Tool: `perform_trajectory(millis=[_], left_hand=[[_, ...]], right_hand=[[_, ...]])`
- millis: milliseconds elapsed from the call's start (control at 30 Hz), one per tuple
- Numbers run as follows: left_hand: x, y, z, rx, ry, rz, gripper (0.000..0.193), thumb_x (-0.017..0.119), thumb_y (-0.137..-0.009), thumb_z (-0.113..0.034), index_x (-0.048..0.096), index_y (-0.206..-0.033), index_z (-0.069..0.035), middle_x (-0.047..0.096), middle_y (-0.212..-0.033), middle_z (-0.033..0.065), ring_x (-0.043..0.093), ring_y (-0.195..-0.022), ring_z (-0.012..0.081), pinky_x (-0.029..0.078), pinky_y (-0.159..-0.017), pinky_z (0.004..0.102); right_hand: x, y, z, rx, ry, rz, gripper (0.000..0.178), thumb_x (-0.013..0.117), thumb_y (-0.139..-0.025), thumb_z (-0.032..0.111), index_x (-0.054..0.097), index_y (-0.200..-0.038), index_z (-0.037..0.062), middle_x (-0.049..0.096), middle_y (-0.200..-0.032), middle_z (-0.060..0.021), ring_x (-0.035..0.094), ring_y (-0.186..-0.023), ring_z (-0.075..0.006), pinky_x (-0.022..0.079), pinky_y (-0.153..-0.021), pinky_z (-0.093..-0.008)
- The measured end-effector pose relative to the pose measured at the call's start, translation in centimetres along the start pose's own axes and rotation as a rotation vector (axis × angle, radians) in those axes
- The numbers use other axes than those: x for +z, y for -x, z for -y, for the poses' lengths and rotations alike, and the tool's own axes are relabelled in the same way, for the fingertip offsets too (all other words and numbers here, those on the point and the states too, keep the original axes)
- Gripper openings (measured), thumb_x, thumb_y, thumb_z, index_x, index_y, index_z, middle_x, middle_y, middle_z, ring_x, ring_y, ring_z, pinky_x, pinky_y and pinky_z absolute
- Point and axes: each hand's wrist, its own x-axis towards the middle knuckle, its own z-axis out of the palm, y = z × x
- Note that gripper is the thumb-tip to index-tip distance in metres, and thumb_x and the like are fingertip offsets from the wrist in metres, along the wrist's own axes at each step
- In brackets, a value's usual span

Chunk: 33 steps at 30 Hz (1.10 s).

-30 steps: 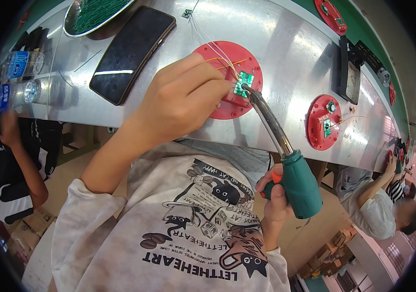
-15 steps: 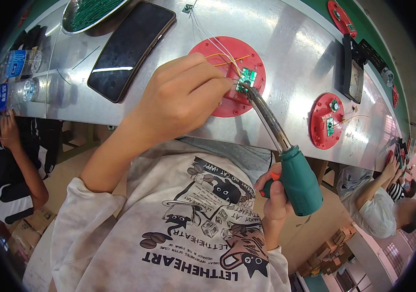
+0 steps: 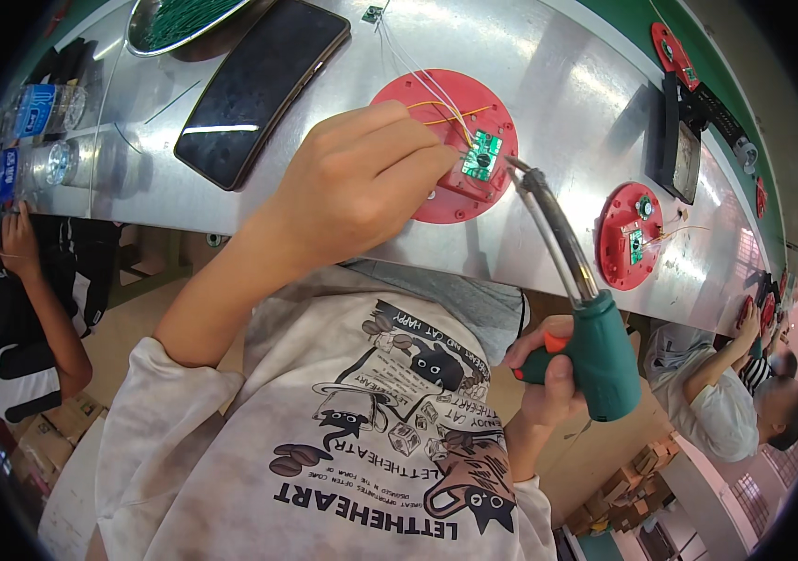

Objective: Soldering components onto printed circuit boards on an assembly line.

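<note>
A round red plastic disc (image 3: 463, 208) lies on the metal table in front of me, with a small green circuit board (image 3: 484, 152) on it. Thin white wires (image 3: 413, 65) and orange wires run from the board. My left hand (image 3: 366, 178) rests over the disc's left side, fingertips pinched beside the board; what they hold is too small to make out. In my right hand (image 3: 548, 374) is a green soldering gun (image 3: 605, 351) with an orange trigger. Its metal tip points up, just right of the board and apart from it.
A dark phone (image 3: 263, 93) and a metal bowl of green wires (image 3: 175, 21) lie at the left. Another red disc (image 3: 625, 234) with a board sits right, near a black holder (image 3: 684, 140). Water bottles (image 3: 35, 112) stand far left. Other people work at both sides.
The soldering gun has moved back to the right, and its tip has come off the circuit board. My left hand stays pinched by the board.
</note>
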Motion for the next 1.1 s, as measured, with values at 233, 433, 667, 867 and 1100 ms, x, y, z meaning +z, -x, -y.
perform_trajectory(millis=[233,433,667,867,1100], left_hand=[[0.4,0.2,0.1,0.025,-0.046,-0.04,0.018,0.067,-0.065,-0.003,0.065,-0.082,0.0,0.058,-0.076,0.0064,0.059,-0.067,0.0217,0.049,-0.053,0.0315],[-0.2,-0.1,-0.1,-0.018,-0.097,0.019,0.014,0.069,-0.067,-0.001,0.063,-0.08,-0.003,0.053,-0.076,0.0052,0.055,-0.064,0.0207,0.047,-0.051,0.0324],[-1.7,-0.8,-0.6,-0.188,-0.089,-0.134,0.017,0.074,-0.065,-0.006,0.064,-0.078,-0.003,0.05,-0.068,0.0062,0.051,-0.058,0.0229,0.041,-0.049,0.0344],[-2.9,-4.9,-1.6,0.024,0.013,0.2,0.039,0.08,-0.06,-0.019,0.067,-0.092,-0.002,0.052,-0.076,0.0083,0.053,-0.075,0.028,0.044,-0.064,0.0379],[-0.1,-15.1,4.9,-0.241,-0.221,0.718,0.047,0.072,-0.074,-0.037,0.065,-0.107,-0.005,0.066,-0.09,0.0206,0.062,-0.087,0.0395,0.049,-0.078,0.0456]], right_hand=[[0.4,0.2,0.7,0.033,-0.1,-0.107,0.045,0.069,-0.087,0.039,0.058,-0.108,0.0003,0.059,-0.078,-0.0111,0.056,-0.056,-0.0188,0.047,-0.053,-0.0309],[0.4,-0.3,0.5,0.019,-0.074,-0.103,0.045,0.069,-0.088,0.038,0.058,-0.107,-0.0003,0.057,-0.078,-0.0111,0.057,-0.055,-0.0193,0.048,-0.052,-0.0311],[-1.9,-0.5,-0.8,-0.072,-0.098,-0.112,0.041,0.06,-0.092,0.033,0.05,-0.106,-0.0038,0.054,-0.088,-0.0153,0.056,-0.049,-0.0203,0.049,-0.044,-0.0351],[-4.1,-1.7,0.2,-0.122,-0.162,-0.248,0.036,0.054,-0.095,0.031,0.05,-0.111,-0.0013,0.052,-0.087,-0.0135,0.053,-0.049,-0.0192,0.046,-0.044,-0.0332],[-7.7,-1.2,0.1,-0.171,-0.184,-0.393,0.04,0.052,-0.097,0.037,0.051,-0.116,0.0027,0.052,-0.093,-0.0108,0.054,-0.051,-0.0172,0.047,-0.049,-0.031]])
